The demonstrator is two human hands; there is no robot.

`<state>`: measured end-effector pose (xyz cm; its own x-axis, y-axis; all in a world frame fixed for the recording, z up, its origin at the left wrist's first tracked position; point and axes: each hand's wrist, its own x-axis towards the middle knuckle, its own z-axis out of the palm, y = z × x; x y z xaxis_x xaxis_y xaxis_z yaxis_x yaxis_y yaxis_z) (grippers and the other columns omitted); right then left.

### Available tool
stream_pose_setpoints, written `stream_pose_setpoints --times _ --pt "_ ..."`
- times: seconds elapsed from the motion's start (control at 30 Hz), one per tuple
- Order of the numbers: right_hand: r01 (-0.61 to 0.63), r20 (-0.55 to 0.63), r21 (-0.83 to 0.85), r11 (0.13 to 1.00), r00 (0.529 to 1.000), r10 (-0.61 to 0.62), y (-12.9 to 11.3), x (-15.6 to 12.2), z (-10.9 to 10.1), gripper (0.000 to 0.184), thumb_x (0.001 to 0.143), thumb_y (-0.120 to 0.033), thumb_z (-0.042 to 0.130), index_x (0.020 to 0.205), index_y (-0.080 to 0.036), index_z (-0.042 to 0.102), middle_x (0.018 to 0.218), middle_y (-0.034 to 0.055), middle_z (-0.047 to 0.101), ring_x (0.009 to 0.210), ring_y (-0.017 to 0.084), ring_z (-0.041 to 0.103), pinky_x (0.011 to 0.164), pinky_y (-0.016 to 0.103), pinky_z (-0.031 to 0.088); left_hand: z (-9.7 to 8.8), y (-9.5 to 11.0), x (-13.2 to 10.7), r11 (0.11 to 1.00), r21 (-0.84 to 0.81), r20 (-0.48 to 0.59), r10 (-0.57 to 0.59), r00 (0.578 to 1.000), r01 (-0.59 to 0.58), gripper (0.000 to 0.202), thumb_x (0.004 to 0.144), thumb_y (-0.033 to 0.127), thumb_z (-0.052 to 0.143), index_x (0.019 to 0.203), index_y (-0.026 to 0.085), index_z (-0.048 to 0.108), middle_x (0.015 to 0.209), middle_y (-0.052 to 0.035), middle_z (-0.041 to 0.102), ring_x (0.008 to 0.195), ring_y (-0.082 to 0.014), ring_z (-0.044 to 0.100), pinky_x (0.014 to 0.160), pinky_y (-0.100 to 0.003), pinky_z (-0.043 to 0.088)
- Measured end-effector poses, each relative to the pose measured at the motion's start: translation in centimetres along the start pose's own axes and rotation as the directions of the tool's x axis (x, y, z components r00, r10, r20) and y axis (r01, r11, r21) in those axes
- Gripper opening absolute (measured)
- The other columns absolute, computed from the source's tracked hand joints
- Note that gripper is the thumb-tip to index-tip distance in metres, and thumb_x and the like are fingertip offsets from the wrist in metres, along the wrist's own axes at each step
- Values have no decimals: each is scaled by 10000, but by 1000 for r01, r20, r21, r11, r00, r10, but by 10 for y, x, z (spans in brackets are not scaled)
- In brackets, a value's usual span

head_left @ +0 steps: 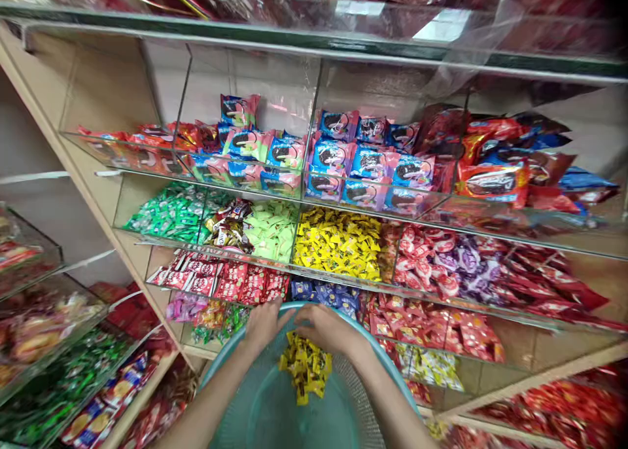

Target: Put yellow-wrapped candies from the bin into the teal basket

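Note:
A round teal plastic basket (216, 378) with perforated sides stands below me. Several yellow-wrapped candies (305, 370) are bunched inside it, under my hands. My left hand (263, 324) is at the far left part of the rim, thumb apart from the fingers, with nothing visible in it. Just across a small gap, my right hand (326, 330) curves over the candies, its fingers loosely bent and pointing left. Whether its fingertips touch the wrappers is hard to see. More yellow candies (338, 243) fill a shelf compartment straight ahead.
Tiered clear-fronted shelves rise beyond the basket. Blue-and-pink cookie packs (333, 154) line the upper tier. Green candies (169, 212) lie left, red and purple candies (468, 259) right. A glass shelf edge (314, 46) crosses overhead. Another shelf unit (63, 331) stands at left.

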<state>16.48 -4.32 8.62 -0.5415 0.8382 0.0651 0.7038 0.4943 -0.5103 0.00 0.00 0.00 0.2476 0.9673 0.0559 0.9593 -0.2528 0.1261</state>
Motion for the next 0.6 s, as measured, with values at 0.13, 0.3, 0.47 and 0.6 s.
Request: stream_pose_setpoints --times 0.13,0.3,0.47,0.6 --pt "54 -306 41 998 951 -39 -10 -13 -37 190 861 -240 467 938 -210 639 917 33 662 868 156 599 779 259 435 0 1 0 999 -24 6 -26 1000 26 577 849 608 234 1114 183 521 877 -94 679 849 -254 633 699 -311 445" --pt "-124 -671 -22 992 738 77 18 -37 -73 232 871 -284 434 997 -190 606 962 65 639 863 176 586 768 294 440 0 0 -1 999 -45 -3 -22 1000 22 602 849 615 214 1123 174 519 857 -96 677 828 -250 630 671 -295 429" --pt "-313 -749 -96 945 648 139 45 -52 -81 261 862 -282 410 988 -167 607 973 94 630 881 211 575 777 329 434 2 -2 0 998 -58 -19 -13 1000 12 637 842 632 191 1142 175 517 841 -88 678 808 -252 630 653 -299 424" --pt "-409 -713 -142 901 674 193 40 -51 -80 257 867 -257 388 923 -177 625 958 83 626 883 205 568 762 314 424 4 -3 0 998 -56 -18 -23 1000 22 637 841 633 191 1133 178 527 844 -89 677 809 -250 628 656 -295 421"
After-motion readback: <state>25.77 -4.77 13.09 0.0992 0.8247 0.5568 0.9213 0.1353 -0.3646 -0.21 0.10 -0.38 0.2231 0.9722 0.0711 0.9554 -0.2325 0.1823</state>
